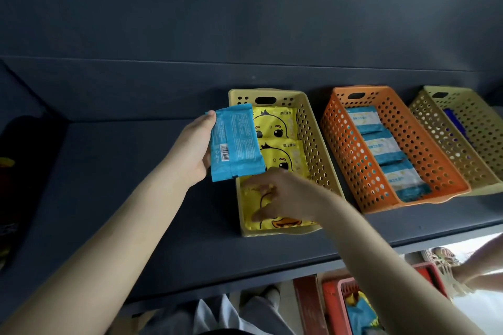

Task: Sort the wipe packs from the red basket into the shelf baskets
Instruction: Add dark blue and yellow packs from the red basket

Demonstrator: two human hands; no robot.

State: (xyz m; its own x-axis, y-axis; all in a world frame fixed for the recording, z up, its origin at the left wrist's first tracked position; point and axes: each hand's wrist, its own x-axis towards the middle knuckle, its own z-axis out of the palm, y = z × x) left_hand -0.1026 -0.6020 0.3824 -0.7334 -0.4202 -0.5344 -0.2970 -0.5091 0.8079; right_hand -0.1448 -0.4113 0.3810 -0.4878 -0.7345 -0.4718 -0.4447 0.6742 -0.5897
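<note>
- The left hand [190,149] holds a blue wipe pack [235,143] upright by its left edge, thumb on the top corner. The printed back with the barcode faces the camera.
- That pack hangs over the far left corner of the yellow basket [318,144], covering part of its left wall.
- The right hand [277,193] reaches down into the near half of the yellow basket, fingers on a yellow duck pack [275,223] lying flat there. The hand is blurred, so I cannot tell whether it grips the pack or only touches it.
- Two more duck packs [283,141] lie flat in the far half of the yellow basket, one behind the other.
- The two hands are apart, the left one higher and further back than the right.
- Just right of the yellow basket stands an orange basket [351,160] with three blue-and-white packs [383,147] in a row.
- Right of that is a second, paler basket [435,130] with something dark blue inside.
- All three baskets stand on a dark shelf [136,198].
- Below the shelf's front edge, nearer than the yellow basket and to its right, is the red basket [333,304], holding blue and yellow packs [362,310].
</note>
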